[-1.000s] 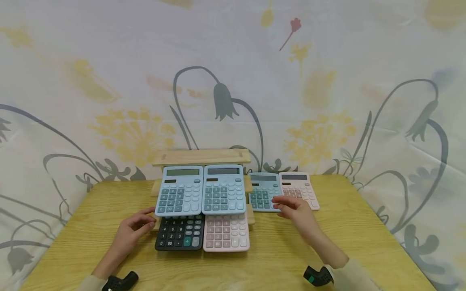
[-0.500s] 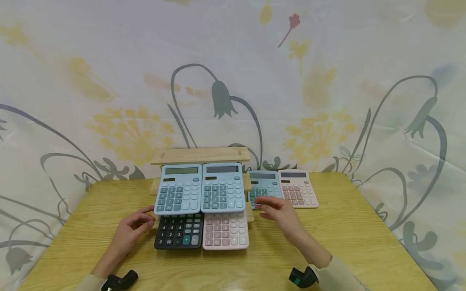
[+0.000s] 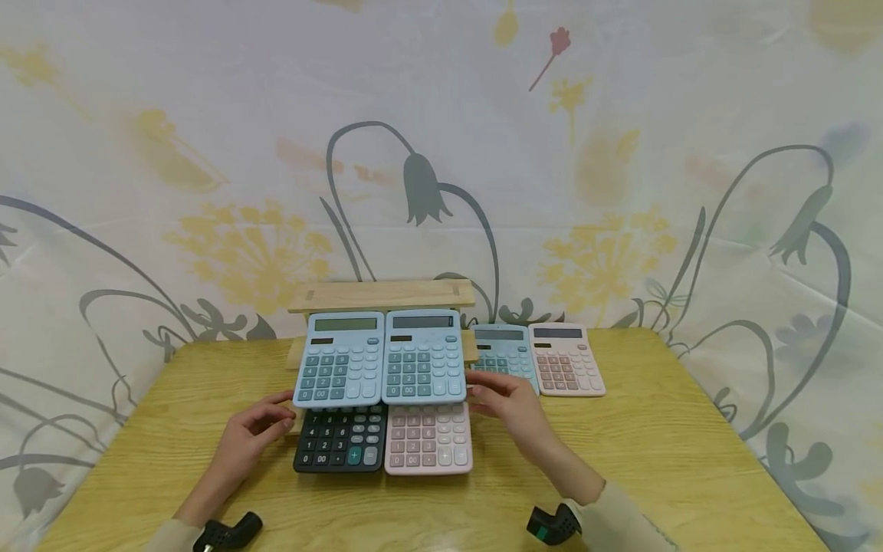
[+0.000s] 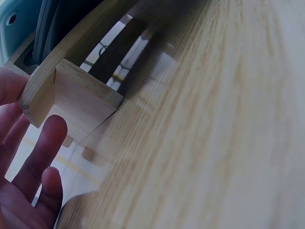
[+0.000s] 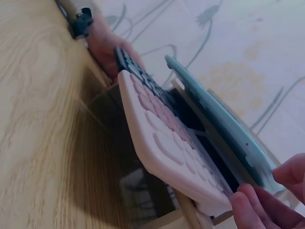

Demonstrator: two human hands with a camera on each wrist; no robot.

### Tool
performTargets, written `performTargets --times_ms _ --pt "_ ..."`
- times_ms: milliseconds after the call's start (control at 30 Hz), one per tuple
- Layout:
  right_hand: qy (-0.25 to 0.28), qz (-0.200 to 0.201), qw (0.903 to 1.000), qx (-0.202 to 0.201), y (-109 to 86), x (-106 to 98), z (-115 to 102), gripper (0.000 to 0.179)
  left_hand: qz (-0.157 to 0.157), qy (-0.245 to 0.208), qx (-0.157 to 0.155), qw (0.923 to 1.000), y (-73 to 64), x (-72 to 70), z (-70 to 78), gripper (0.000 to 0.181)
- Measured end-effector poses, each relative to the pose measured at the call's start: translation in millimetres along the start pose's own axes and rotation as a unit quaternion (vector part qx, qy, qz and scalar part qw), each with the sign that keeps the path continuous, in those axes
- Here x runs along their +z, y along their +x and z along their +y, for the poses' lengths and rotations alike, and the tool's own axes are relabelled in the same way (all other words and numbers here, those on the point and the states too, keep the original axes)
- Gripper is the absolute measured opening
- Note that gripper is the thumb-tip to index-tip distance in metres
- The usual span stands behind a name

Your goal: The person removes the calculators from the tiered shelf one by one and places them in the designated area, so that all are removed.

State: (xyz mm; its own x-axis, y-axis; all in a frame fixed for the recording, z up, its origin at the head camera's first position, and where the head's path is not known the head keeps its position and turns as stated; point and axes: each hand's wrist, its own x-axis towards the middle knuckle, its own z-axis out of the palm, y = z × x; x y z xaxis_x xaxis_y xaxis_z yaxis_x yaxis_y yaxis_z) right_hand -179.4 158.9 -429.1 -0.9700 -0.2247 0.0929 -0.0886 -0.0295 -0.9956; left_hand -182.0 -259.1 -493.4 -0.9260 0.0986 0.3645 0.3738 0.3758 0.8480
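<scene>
A wooden tiered rack (image 3: 381,295) bears two blue calculators, the left one (image 3: 341,359) and the right one (image 3: 424,357), above a black calculator (image 3: 340,441) and a pink calculator (image 3: 429,441). At the rack's left end is my left hand (image 3: 243,441); in the left wrist view a fingertip touches the wood's edge (image 4: 35,102), the other fingers loosely bent apart from it. My right hand (image 3: 513,410) is at the right end, thumb (image 5: 290,174) at the upper blue calculator's corner and fingers (image 5: 252,207) by the pink one's edge. I see no grip around either.
Right of the rack, another blue calculator (image 3: 502,354) and another pink calculator (image 3: 566,360) lie side by side on the wooden table (image 3: 676,445). A flower-patterned cloth (image 3: 621,138) hangs behind the table and along its sides.
My right hand has moved left, from over the blue and pink calculators beside the rack to the rack's right end. My left hand and the calculators have stayed put.
</scene>
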Motion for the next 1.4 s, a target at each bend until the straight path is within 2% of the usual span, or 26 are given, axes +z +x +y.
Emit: performTargets --times_ms 200,533,900,1067,1400 --pt "0.003 0.015 0.9999 -0.004 4.1 6.2 -4.6 0.037 -0.001 0.003 0.003 1.0000 -0.4 -0.3 1.3 0.006" --pt "-0.003 0.046 0.9988 0.018 8.8 15.3 -7.7 0.037 0.003 -0.014 0.017 0.9998 -1.6 0.1 2.6 0.007" --pt "0.024 0.030 0.9992 0.014 11.2 16.5 -5.1 0.038 0.000 -0.015 0.017 0.9998 -2.1 -0.4 2.2 0.005" --pt "0.024 0.036 0.9990 0.015 11.8 17.5 -5.3 0.035 0.003 -0.017 0.021 0.9996 -2.3 0.0 0.6 0.006" --pt "0.025 0.052 0.9980 0.024 10.1 17.8 -10.2 0.029 0.004 -0.004 0.004 1.0000 -2.2 0.1 1.7 0.006"
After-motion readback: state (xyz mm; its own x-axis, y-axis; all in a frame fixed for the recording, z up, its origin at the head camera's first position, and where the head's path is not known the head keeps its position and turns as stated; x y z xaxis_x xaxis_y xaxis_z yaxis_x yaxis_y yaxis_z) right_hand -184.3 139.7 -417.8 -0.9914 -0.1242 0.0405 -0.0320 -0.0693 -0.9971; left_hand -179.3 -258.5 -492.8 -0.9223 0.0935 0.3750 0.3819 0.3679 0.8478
